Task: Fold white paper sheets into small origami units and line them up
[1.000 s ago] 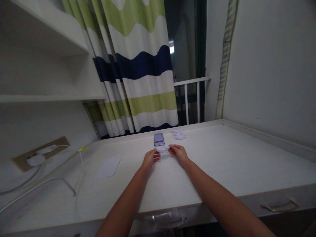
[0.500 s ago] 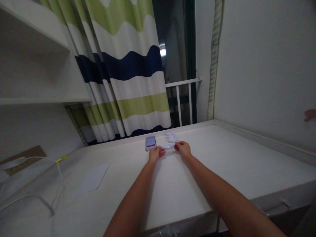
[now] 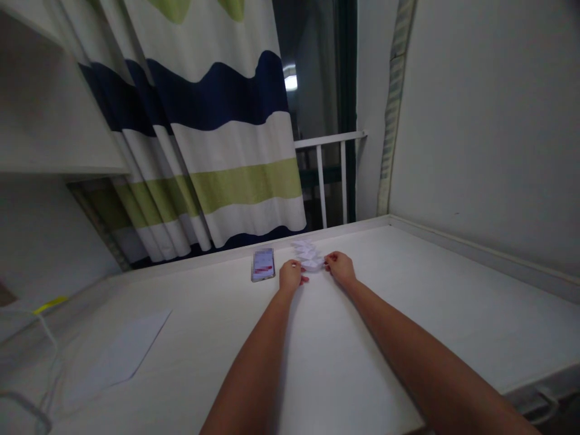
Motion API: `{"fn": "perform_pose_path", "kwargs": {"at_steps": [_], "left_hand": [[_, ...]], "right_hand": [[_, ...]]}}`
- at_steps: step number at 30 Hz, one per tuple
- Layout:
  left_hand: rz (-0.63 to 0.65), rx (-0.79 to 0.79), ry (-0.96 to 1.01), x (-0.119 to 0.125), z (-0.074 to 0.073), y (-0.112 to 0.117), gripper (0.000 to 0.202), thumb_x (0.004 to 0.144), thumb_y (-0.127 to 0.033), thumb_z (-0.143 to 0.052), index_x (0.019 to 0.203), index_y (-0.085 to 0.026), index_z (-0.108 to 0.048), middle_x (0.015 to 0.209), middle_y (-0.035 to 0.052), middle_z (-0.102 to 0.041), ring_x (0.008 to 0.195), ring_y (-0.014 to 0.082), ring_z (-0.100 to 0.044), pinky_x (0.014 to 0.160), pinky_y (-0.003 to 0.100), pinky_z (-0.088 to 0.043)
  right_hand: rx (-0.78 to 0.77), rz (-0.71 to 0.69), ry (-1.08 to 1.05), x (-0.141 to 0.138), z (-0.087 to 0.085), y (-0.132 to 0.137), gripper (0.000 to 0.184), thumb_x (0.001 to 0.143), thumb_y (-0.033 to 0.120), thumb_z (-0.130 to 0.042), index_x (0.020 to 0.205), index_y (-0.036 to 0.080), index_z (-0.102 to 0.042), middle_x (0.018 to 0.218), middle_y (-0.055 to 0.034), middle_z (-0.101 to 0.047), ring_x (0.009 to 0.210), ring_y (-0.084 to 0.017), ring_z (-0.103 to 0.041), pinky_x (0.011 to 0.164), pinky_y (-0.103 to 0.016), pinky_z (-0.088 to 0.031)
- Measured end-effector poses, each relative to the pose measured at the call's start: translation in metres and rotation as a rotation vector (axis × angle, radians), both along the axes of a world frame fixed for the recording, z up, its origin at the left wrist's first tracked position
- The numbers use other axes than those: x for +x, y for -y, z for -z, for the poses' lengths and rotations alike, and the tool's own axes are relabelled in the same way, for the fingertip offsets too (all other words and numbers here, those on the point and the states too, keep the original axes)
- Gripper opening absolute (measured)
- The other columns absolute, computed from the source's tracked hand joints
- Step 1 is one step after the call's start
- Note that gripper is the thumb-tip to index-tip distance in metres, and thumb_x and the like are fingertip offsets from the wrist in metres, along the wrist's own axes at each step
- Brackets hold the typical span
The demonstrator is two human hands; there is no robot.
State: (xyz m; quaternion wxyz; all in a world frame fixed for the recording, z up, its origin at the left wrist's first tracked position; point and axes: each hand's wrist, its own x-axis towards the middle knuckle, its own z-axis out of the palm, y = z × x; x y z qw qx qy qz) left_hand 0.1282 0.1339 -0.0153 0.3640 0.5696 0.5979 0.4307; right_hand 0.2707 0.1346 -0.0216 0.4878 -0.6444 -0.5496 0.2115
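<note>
Near the back of the white desk [image 3: 362, 338] lies folded white paper [image 3: 312, 265] with zigzag edges, in several layers or pieces one behind another; I cannot tell whether they are joined. My left hand [image 3: 292, 275] is closed at the left end of the nearest part, thumb and fingers pinching it while other fingers curl loosely below. On the right end, my right hand [image 3: 339, 266] has its fingertips pinched at the paper's edge. A phone [image 3: 263, 264] with a lit screen lies just left of my left hand.
A flat white sheet [image 3: 122, 350] lies at the desk's left, near a pale cable [image 3: 48, 338] with a yellow tag [image 3: 49, 305]. Behind the desk hang a striped curtain [image 3: 235, 145] and a white railing [image 3: 321, 181]. A wall [image 3: 489, 121] bounds the right, shelving [image 3: 58, 133] the upper left.
The view has shifted, so the curtain, phone and sheet appear further left. Both hands have moved right relative to the phone, and the nearest folded part now sits closer to the layers behind it.
</note>
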Motion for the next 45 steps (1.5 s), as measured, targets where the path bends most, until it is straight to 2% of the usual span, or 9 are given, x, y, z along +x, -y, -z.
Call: {"fn": "perform_pose_path", "kwargs": {"at_steps": [9, 24, 27, 29, 31, 34, 36, 40, 45], "left_hand": [[-0.025, 0.070, -0.047, 0.000, 0.006, -0.006, 0.022, 0.079, -0.023, -0.038, 0.080, -0.011, -0.056, 0.080, 0.0086, -0.063, 0.047, 0.0089, -0.059, 0.037, 0.014, -0.039], [-0.067, 0.081, -0.029, -0.001, 0.005, 0.002, 0.019, 0.079, -0.024, -0.037, 0.084, -0.013, -0.053, 0.075, 0.0052, -0.061, 0.043, 0.0067, -0.055, 0.040, 0.016, -0.039], [-0.103, 0.168, -0.142, -0.001, 0.004, 0.006, 0.020, 0.079, -0.025, -0.037, 0.085, -0.015, -0.053, 0.073, 0.0037, -0.060, 0.044, 0.0076, -0.054, 0.044, 0.019, -0.040], [-0.145, 0.300, -0.280, -0.006, 0.000, 0.009, 0.017, 0.077, -0.024, -0.040, 0.081, -0.016, -0.055, 0.072, 0.0034, -0.059, 0.054, 0.0102, -0.056, 0.053, 0.022, -0.042], [-0.160, 0.436, -0.393, -0.017, -0.004, 0.011, 0.016, 0.076, -0.021, -0.041, 0.080, -0.017, -0.056, 0.071, 0.0028, -0.059, 0.065, 0.0124, -0.056, 0.063, 0.024, -0.042], [-0.132, 0.522, -0.474, -0.051, -0.011, 0.014, 0.020, 0.074, -0.016, -0.039, 0.084, -0.018, -0.056, 0.078, 0.0027, -0.058, 0.069, 0.0121, -0.054, 0.068, 0.025, -0.041], [-0.180, 0.523, -0.510, -0.080, -0.012, 0.013, 0.024, 0.075, -0.015, -0.037, 0.087, -0.018, -0.057, 0.083, 0.0045, -0.056, 0.070, 0.0127, -0.053, 0.070, 0.026, -0.042], [-0.196, 0.515, -0.673, -0.134, -0.006, 0.005, 0.030, 0.073, -0.015, -0.038, 0.094, -0.019, -0.059, 0.095, 0.0069, -0.053, 0.093, 0.0183, -0.046, 0.088, 0.033, -0.035], [-0.079, 0.426, -0.790, -0.158, 0.007, -0.009, 0.035, 0.077, -0.020, -0.034, 0.102, -0.025, -0.059, 0.110, 0.0061, -0.047, 0.106, 0.0208, -0.038, 0.094, 0.038, -0.028]], "right_hand": [[0.011, -0.013, 0.039, 0.003, 0.010, -0.011, 0.016, 0.075, 0.026, -0.049, 0.077, 0.014, -0.058, 0.067, -0.0032, -0.066, 0.051, -0.008, -0.059, 0.053, -0.017, -0.043], [0.044, -0.006, 0.082, 0.004, 0.011, -0.008, 0.021, 0.077, 0.029, -0.044, 0.083, 0.013, -0.057, 0.065, -0.0047, -0.065, 0.051, -0.010, -0.060, 0.051, -0.018, -0.043], [0.060, -0.011, 0.052, 0.004, 0.013, -0.008, 0.022, 0.078, 0.030, -0.042, 0.085, 0.014, -0.054, 0.072, -0.0056, -0.065, 0.053, -0.010, -0.060, 0.050, -0.018, -0.043], [0.060, -0.016, 0.028, 0.004, 0.013, -0.009, 0.022, 0.079, 0.031, -0.041, 0.087, 0.014, -0.053, 0.073, -0.0058, -0.065, 0.051, -0.009, -0.060, 0.049, -0.017, -0.042], [0.052, -0.025, 0.010, 0.003, 0.013, -0.009, 0.022, 0.079, 0.031, -0.040, 0.087, 0.014, -0.052, 0.074, -0.0060, -0.065, 0.050, -0.009, -0.060, 0.047, -0.017, -0.042], [0.049, -0.015, 0.026, 0.003, 0.012, -0.009, 0.023, 0.079, 0.032, -0.041, 0.087, 0.014, -0.052, 0.074, -0.0063, -0.065, 0.051, -0.010, -0.060, 0.046, -0.017, -0.041], [0.047, -0.005, 0.044, 0.003, 0.012, -0.009, 0.023, 0.079, 0.032, -0.041, 0.087, 0.013, -0.052, 0.074, -0.0062, -0.065, 0.053, -0.010, -0.061, 0.048, -0.017, -0.042], [0.048, -0.003, 0.061, 0.003, 0.012, -0.008, 0.024, 0.079, 0.032, -0.040, 0.088, 0.013, -0.051, 0.075, -0.0061, -0.065, 0.052, -0.009, -0.060, 0.049, -0.018, -0.042], [0.061, -0.006, 0.050, 0.004, 0.014, -0.009, 0.024, 0.079, 0.033, -0.040, 0.087, 0.013, -0.051, 0.075, -0.0058, -0.065, 0.053, -0.010, -0.061, 0.048, -0.018, -0.042]]}}
